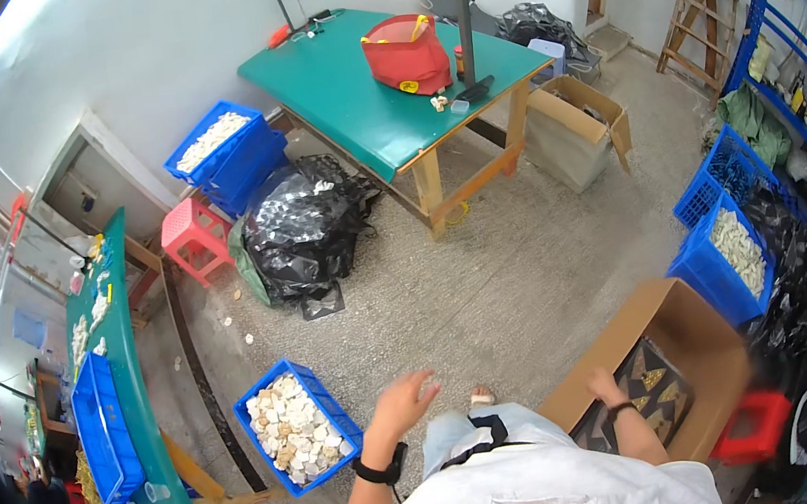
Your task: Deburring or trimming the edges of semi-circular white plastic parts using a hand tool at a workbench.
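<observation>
My left hand (405, 408) hovers over the floor with its fingers apart and nothing in them. Close to it, on its left, stands a blue plastic crate (341, 416) heaped with flat white and tan pieces (292, 429). A dark band circles my left wrist. My right hand (604, 386) is at the near-left wall of an open cardboard box (711, 335); its fingers are too small and partly hidden to tell whether they grip anything. Inside the box lie dark sheets or bags with tan angular patches (647, 388).
A green-topped table (333, 89) bears a red bag (407, 55). Beside it are black plastic bags (304, 224), a pink stool (195, 239) and stacked blue crates (237, 167). Another blue crate of pale pieces (738, 251) and a red stool (752, 426) flank the box. A green bench (148, 424) runs along the left.
</observation>
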